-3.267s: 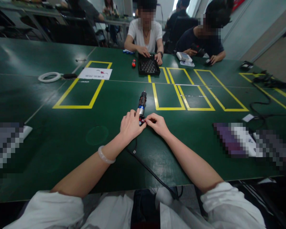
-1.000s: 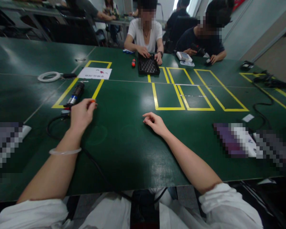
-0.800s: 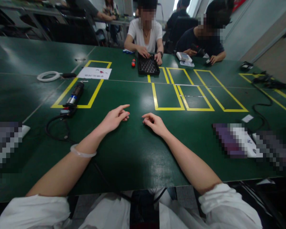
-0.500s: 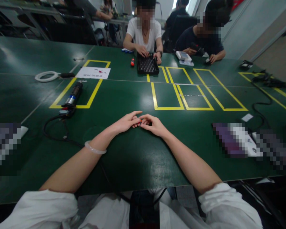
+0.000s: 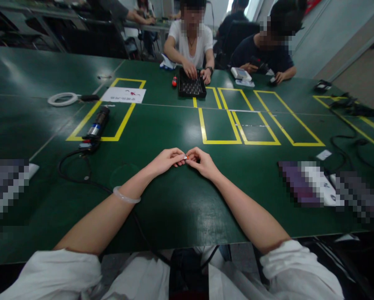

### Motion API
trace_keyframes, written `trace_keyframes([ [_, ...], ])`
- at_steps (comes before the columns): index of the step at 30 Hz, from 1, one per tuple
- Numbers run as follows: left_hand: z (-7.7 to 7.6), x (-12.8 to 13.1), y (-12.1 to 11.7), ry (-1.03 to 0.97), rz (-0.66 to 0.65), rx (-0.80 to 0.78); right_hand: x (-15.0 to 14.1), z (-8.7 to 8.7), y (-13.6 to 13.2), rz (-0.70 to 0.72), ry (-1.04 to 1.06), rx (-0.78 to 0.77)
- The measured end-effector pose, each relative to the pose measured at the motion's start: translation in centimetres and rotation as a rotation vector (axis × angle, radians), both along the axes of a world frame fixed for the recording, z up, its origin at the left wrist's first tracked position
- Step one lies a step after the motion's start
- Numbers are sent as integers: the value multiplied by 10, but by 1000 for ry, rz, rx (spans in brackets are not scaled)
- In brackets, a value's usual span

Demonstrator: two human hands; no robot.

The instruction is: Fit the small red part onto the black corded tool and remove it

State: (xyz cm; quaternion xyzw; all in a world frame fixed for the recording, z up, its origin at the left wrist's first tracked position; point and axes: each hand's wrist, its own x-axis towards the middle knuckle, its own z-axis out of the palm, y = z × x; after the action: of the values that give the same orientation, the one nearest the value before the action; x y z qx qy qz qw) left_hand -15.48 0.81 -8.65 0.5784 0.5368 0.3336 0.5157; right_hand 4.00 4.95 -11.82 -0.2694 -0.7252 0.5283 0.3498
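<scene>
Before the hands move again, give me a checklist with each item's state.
1. Small part pinched between both hands: ok; left hand and right hand meet on it.
2. What the part is: cannot tell, too small.
3. Tool set aside: ok, lying apart across the yellow line at left.
4. Cord away from the hands: ok, looped at left.
5. Forearms over the table: ok.

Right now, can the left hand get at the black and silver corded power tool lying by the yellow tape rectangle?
Probably yes: bare green table separates the left hand from the power tool, but its fingertips pinch a tiny red part.
</scene>
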Motion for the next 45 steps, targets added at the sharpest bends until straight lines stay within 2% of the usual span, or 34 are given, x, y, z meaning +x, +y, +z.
trace_keyframes([
  [9,0,2,-3,-8,-5,53,0,1,1,9,8,-55],
  [20,4,4,-5,1,20,102,1,5,2,-27,-44,7],
  [27,-4,2,-4,13,-1,169,0,1,4,-51,-84,37],
  [31,-5,2,-5,87,-28,198,0,2,5,-31,-122,50],
  [34,1,-11,-3,161,-19,239,1,2,5,-26,-127,42],
  [37,12,-41,-1,379,88,361,1,2,5,-24,-133,23],
  [40,26,-85,-6,824,322,469,0,2,4,-29,-132,12],
  [42,33,-117,-14,1089,518,448,0,2,4,-35,-129,15],
  [45,37,-160,-29,1281,745,282,0,3,3,-38,-128,23],
])
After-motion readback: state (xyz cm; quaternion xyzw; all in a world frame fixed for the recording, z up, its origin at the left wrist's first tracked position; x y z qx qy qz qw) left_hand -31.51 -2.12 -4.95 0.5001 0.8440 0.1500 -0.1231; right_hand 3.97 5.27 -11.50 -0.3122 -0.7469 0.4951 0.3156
